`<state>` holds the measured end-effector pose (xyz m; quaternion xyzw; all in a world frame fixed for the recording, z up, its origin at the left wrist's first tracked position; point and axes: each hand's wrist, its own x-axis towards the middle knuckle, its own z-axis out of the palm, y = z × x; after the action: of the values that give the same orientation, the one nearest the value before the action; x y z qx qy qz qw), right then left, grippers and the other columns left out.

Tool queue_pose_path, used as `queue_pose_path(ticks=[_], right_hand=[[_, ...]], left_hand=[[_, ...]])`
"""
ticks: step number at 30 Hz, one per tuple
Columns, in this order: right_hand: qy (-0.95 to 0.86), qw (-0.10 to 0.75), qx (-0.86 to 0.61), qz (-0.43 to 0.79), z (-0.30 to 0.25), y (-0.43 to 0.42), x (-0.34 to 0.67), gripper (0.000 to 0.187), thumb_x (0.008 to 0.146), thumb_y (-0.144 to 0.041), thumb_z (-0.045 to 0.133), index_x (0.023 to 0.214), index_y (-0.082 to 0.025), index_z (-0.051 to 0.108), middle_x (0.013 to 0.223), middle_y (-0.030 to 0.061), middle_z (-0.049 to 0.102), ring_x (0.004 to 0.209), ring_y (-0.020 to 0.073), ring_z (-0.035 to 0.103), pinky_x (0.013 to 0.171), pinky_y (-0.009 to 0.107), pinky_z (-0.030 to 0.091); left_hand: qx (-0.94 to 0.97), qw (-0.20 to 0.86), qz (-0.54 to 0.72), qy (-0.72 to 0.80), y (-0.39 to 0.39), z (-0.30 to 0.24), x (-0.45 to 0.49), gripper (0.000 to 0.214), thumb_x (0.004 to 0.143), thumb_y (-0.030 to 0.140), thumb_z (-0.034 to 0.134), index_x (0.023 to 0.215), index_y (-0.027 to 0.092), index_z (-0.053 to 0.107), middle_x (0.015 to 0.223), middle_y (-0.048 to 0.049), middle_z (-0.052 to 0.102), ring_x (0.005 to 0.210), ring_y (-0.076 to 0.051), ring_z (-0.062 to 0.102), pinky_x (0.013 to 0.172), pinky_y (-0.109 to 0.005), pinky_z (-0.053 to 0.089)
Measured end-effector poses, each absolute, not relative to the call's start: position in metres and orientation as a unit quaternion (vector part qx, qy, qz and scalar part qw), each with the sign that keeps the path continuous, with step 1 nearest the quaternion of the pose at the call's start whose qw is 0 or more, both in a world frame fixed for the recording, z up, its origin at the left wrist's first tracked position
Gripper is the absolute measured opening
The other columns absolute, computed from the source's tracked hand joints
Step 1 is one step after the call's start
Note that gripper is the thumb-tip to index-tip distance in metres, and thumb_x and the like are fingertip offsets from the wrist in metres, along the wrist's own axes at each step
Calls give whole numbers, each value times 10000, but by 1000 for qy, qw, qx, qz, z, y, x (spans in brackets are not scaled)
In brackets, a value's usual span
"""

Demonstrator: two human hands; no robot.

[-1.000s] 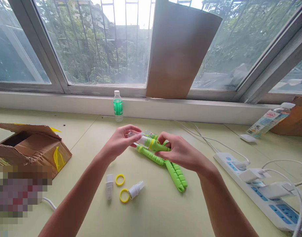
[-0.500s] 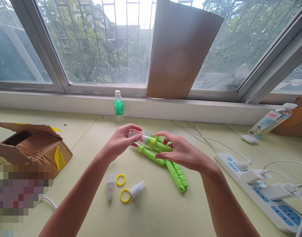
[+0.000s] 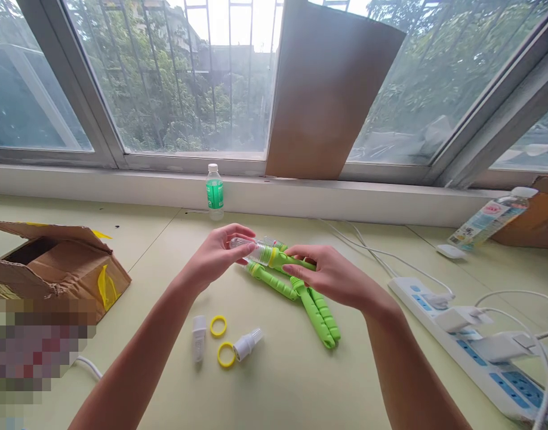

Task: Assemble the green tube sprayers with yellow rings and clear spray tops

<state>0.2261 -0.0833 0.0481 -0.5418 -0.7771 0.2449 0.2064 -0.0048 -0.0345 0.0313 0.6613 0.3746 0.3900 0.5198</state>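
Observation:
My left hand [image 3: 218, 257] pinches the clear plastic end cap [image 3: 245, 245] of a green handle [image 3: 288, 260], held just above the table. My right hand [image 3: 334, 278] grips the same green handle further along, fingers closed over it. Under my hands lie more green ribbed handles [image 3: 316, 310] in a bunch on the table. In front of my left arm lie two yellow rings [image 3: 218, 326], [image 3: 225, 354] and two white caps [image 3: 198, 338], [image 3: 247, 344].
An open cardboard box [image 3: 54, 263] sits at the left. A small green-labelled bottle [image 3: 214, 192] stands by the windowsill. A white power strip [image 3: 466, 334] with plugs and cables lies at the right. A second bottle [image 3: 489, 218] lies at far right. Cardboard [image 3: 328, 89] leans on the window.
My right hand opened slightly half a second ago and has closed again on the green handle; the handle has turned a little lower. My left hand stays on the clear end.

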Motion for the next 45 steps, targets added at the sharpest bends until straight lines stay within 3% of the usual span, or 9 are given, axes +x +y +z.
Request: queue_pose_path(ticks=[5,9,13,19,22,28,35,41,45], right_hand=[[-763,216,-564,232,46,-83,228,236,771,-364,674,895,-224,530,711,-36,549,593,125,458,511,239,328],[-778,217,-552,208,48,-84,228,162,840,-377,594,843,-218,561,685,-31,544,594,127,445,535,252,327],[-790,211,-538,207,51,-84,228,254,912,-439,483,906,-228,625,681,-20,553,577,130,436,534,264,313],[-770,235,-554,212,49,-85,230,276,773,-426,676,918,-219,566,772,-13,599,615,134,485,532,248,340],[-778,238,-549,192,51,-84,229,205,835,-413,601,843,-209,586,731,-7,587,624,139,480,547,255,340],[-788,213,-543,197,54,-83,227,278,927,-408,454,841,-202,620,681,-5,559,583,135,432,534,270,309],[-751,231,-552,280,54,-85,226,413,958,-436,365,617,-203,384,559,-36,407,509,116,396,488,252,306],[-751,277,-552,232,54,-85,228,355,911,-499,473,825,-198,640,659,9,583,555,144,501,514,265,352],[-771,303,-534,170,51,-85,224,287,805,-478,658,918,-219,704,820,39,687,709,190,591,607,280,407]], left_hand=[[663,526,385,368,-35,33,-7,309,806,406,680,1012,184,622,952,-54,651,852,-173,625,722,-319,570],[659,529,387,369,-35,33,-7,311,803,405,684,1011,182,621,930,-51,652,845,-170,626,724,-314,569],[651,530,396,371,-35,33,-7,314,800,402,688,1011,180,620,923,-48,646,842,-167,627,732,-314,571],[650,532,398,369,-36,35,-7,314,797,397,689,1014,179,626,918,-48,639,834,-163,625,726,-311,576],[646,533,402,368,-36,35,-6,323,788,400,697,1010,175,628,934,-55,645,839,-166,630,726,-310,577],[645,533,403,372,-34,33,-5,315,798,411,686,997,173,627,939,-57,652,826,-164,639,717,-310,576],[649,545,408,339,-37,32,-3,315,796,389,694,996,158,616,910,-53,653,791,-156,635,741,-330,575],[633,557,432,321,-37,37,-4,348,778,393,715,1032,181,606,972,-55,661,878,-168,631,756,-310,571],[608,551,425,383,-37,37,-3,400,817,550,607,983,185,604,950,-62,674,779,-161,652,606,-253,553]])
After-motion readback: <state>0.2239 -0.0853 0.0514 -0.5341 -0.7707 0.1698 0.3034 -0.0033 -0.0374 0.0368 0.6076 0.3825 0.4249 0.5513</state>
